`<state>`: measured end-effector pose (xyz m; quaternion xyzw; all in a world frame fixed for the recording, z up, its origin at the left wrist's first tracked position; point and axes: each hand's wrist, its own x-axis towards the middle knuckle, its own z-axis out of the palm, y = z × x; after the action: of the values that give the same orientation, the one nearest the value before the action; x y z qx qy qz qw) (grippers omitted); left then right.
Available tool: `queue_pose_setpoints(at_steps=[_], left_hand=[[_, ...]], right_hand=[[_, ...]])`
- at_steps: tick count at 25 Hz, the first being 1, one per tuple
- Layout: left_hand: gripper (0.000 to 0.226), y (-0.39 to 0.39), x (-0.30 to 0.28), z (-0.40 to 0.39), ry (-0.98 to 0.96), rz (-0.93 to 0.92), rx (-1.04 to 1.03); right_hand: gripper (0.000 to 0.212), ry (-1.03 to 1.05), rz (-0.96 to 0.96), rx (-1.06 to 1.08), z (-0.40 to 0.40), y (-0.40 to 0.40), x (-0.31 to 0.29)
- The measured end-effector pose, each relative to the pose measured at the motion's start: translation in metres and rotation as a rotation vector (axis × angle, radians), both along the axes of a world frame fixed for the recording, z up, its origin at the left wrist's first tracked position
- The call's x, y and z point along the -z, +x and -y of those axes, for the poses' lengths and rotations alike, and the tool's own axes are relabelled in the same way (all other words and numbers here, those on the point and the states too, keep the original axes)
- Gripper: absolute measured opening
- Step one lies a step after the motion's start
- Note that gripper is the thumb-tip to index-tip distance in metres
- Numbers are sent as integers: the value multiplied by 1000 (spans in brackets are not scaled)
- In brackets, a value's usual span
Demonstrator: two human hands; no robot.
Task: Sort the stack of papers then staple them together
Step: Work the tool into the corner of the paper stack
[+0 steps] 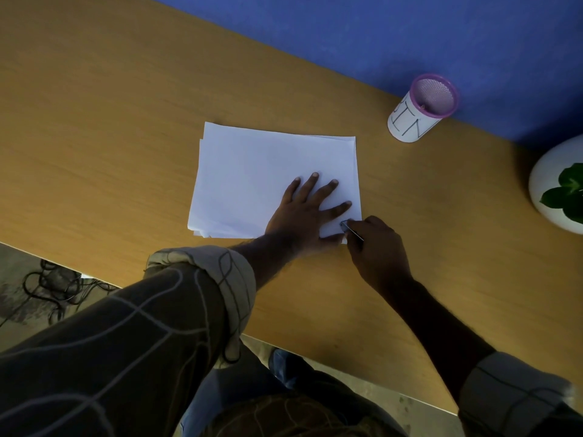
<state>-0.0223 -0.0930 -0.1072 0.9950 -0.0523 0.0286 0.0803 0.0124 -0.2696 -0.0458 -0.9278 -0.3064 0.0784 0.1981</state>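
A stack of white papers lies flat on the wooden desk, its edges slightly uneven at the left and bottom. My left hand presses flat on the stack's near right part, fingers spread and straight. My right hand is curled round a small metallic stapler at the stack's near right corner. Only the stapler's tip shows; the rest is hidden in my hand.
A mesh pen holder with a purple rim and a white label stands at the back right by the blue wall. A white pot with a green plant sits at the right edge. Cables lie on the floor below the desk's near edge.
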Motion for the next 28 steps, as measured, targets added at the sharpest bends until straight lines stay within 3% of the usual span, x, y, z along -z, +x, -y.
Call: queue_pose_setpoints(at_steps=[3, 20, 28], left_hand=[[71, -1, -4, 0, -8, -13, -2], [74, -1, 0, 1, -39, -51, -26], [62, 25, -26, 22, -146, -187, -434]], right_hand=[[21, -48, 66, 14, -5, -8, 0], [22, 117, -79, 275, 14, 6, 14], [29, 262, -168, 489, 20, 19, 3]])
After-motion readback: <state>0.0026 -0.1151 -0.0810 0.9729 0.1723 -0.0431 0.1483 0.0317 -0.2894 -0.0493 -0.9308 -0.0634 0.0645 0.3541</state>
